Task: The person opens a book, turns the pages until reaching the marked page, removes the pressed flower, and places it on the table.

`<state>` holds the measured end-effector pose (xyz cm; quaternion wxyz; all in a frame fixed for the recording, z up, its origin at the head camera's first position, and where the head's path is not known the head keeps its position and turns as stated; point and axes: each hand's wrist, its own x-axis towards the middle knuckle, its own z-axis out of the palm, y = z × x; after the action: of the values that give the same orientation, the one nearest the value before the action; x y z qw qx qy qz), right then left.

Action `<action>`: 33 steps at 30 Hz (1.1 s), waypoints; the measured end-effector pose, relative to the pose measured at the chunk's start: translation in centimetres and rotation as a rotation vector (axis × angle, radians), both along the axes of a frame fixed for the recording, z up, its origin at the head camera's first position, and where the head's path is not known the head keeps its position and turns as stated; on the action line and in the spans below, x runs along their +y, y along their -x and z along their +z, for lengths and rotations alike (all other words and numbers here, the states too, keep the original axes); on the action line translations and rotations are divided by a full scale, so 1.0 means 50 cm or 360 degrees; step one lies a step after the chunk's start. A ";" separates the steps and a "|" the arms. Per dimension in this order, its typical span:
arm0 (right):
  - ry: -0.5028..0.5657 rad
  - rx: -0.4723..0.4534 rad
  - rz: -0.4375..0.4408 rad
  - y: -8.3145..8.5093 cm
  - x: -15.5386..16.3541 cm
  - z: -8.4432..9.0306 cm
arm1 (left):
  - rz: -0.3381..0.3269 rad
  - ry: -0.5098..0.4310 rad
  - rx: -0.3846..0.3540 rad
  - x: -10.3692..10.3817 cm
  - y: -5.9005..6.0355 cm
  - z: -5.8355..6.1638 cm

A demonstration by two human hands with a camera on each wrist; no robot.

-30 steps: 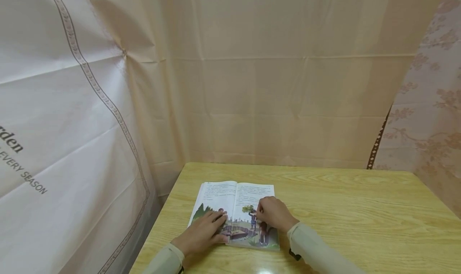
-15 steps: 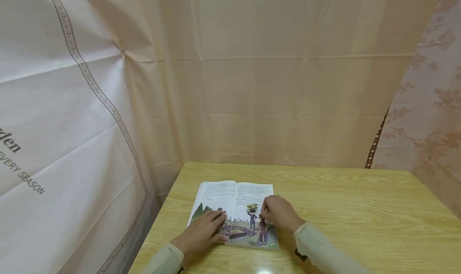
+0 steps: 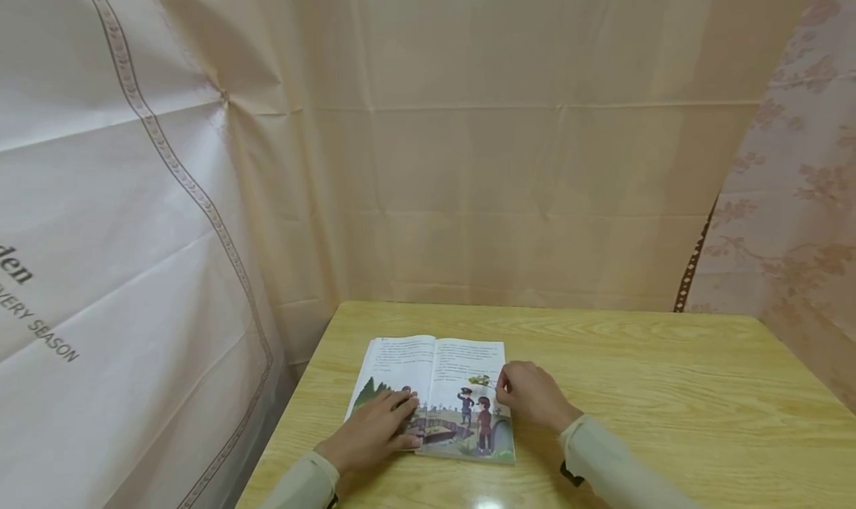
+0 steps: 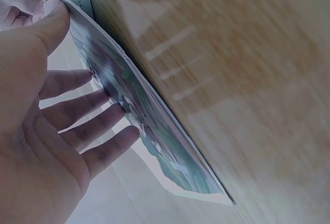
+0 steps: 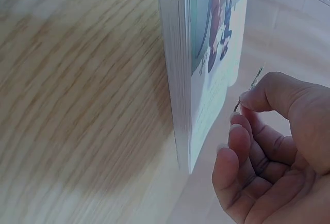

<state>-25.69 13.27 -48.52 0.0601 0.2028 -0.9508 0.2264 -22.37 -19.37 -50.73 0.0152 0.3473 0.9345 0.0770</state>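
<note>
An open picture book (image 3: 468,357) lies on the table, with text above and a drawing across the lower part of both pages. My left hand (image 3: 374,427) rests on the lower left page, fingers extended; in the left wrist view its fingertips (image 4: 131,133) touch the printed page. My right hand (image 3: 535,394) is at the right page's outer edge. Between thumb and forefinger it pinches a small, thin, green-and-yellow leafy piece (image 3: 479,380), which overlaps the right page. The right wrist view shows this piece (image 5: 256,77) nearly edge-on, its lower end hidden by the fingertips.
The wood-grain table (image 3: 635,390) extends right of the book. A beige cloth (image 3: 521,197) hangs behind it, with a white printed cloth (image 3: 167,293) at the left and a flowered one (image 3: 789,219) at the right.
My right hand has moved right, from over the right page to its edge, carrying the leafy piece and uncovering more of the drawing. My left hand stays on the left page.
</note>
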 end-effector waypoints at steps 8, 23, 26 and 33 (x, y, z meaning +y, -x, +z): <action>0.0022 0.0032 -0.0041 -0.003 0.026 0.000 | 0.0008 0.0000 -0.0026 0.000 0.000 0.006; 0.0051 0.0019 -0.0088 -0.019 0.073 0.006 | 0.0040 -0.0016 -0.0065 0.001 -0.002 0.001; 0.0043 0.0007 -0.0109 -0.020 0.084 0.004 | 0.0040 -0.0019 -0.0069 0.001 -0.001 0.001; 0.0033 0.0018 -0.0119 -0.031 0.117 0.002 | 0.0034 -0.0012 -0.0066 0.001 0.000 0.001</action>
<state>-24.16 19.12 -48.43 0.0761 0.1677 -0.9550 0.2326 -22.34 -19.30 -50.70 0.0325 0.3357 0.9373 0.0880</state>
